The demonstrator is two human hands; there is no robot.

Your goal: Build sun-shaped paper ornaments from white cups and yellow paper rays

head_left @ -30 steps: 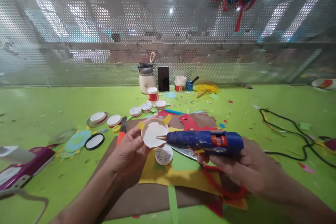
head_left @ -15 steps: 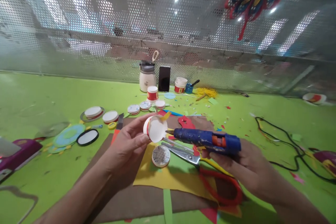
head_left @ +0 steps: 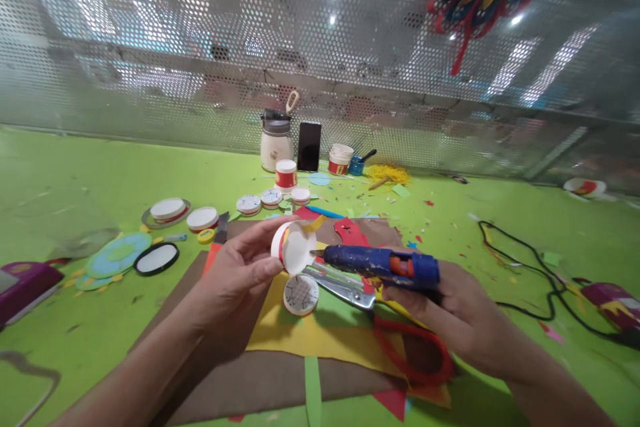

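My left hand (head_left: 235,277) pinches a small white round cup base with a red band (head_left: 295,247), tilted on its side with its flat white face toward the right. My right hand (head_left: 453,313) grips a blue glue gun (head_left: 383,263) held level, its metal tip touching or almost touching the cup's right edge. Below them lie a second white disc with a grid pattern (head_left: 301,294) and scissors with red handles (head_left: 395,333) on yellow paper (head_left: 320,333) over brown card (head_left: 260,380).
On the green table (head_left: 75,180), white lids and paper rings (head_left: 165,210) lie at left, a purple box (head_left: 25,280) at the far left. A jar, phone (head_left: 309,146) and cups stand at the back by the perforated metal wall. The black cord (head_left: 525,267) loops at right.
The cup base has turned from facing me to lying on its side, lifted slightly. The glue gun tip moved from the disc's face to its right edge. My view shifted a little.
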